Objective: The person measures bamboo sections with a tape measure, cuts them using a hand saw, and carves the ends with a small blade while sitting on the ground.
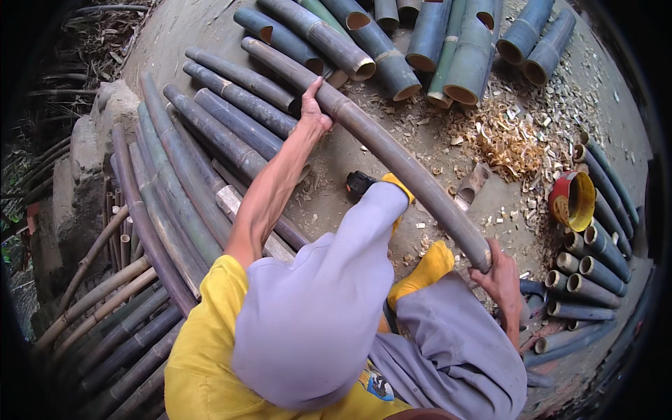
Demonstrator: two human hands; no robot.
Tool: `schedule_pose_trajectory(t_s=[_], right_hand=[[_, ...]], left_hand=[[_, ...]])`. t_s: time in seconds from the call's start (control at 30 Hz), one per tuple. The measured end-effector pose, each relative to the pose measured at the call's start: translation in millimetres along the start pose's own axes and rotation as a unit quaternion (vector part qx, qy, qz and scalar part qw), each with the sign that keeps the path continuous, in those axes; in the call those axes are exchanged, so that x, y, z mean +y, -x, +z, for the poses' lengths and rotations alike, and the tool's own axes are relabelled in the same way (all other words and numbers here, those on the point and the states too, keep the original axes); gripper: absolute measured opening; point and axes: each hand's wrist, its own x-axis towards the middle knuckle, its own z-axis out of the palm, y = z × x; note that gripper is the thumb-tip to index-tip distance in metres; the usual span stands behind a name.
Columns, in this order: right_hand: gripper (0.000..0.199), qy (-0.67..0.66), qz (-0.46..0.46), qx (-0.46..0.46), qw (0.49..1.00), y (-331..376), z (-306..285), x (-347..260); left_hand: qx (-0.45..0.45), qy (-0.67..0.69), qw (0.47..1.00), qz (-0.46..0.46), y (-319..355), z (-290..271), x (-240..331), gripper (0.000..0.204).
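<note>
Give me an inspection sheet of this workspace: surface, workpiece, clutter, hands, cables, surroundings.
Surface: bare, dusty ground, littered with pale chips.
Workpiece: one long brownish bamboo pole, slanting from upper left to lower right of the view.
Clutter: a heap of curled shavings; an open red-and-yellow container; a small black-and-orange object near the left foot, kind unclear.
Left hand: holds the pole toward its far end.
Right hand: holds its near end.
Cables: nothing seen.
Surroundings: long bamboo poles at left, thick cut bamboo sections at top, shorter bamboo pieces at right; a rough block at far left.
</note>
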Motion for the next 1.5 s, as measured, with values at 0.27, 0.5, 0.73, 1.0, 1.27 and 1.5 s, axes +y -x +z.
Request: schedule_pose_trajectory(t_s=[0.27, 0.5, 0.73, 1.0, 1.27, 1.5], right_hand=[[0.065, 0.107, -0.066, 0.149, 0.981, -56, 35, 22], [0.068, 0.190, -0.062, 0.278, 0.939, -92, 70, 43], [0.057, -0.068, 0.015, 0.414, 0.907, -40, 133, 35], [0.057, -0.271, 0.195, 0.242, 0.911, -97, 151, -2], [0.064, -0.276, 0.136, 0.328, 0.893, -99, 169, -9], [0.045, -0.231, 0.103, 0.382, 0.889, -53, 156, -1]], left_hand=[[0.209, -0.442, 0.864, 0.122, -1, 4, 7, 0.060], [-0.295, -0.801, 0.353, 0.383, 121, 32, -61, 0.067], [-0.357, -0.848, 0.198, 0.337, 63, 53, -87, 0.057], [-0.410, -0.843, 0.190, 0.290, 74, 63, -104, 0.056], [-0.397, -0.852, 0.177, 0.292, 86, 68, -134, 0.055], [-0.409, -0.866, 0.164, 0.238, 81, 79, -142, 0.041]])
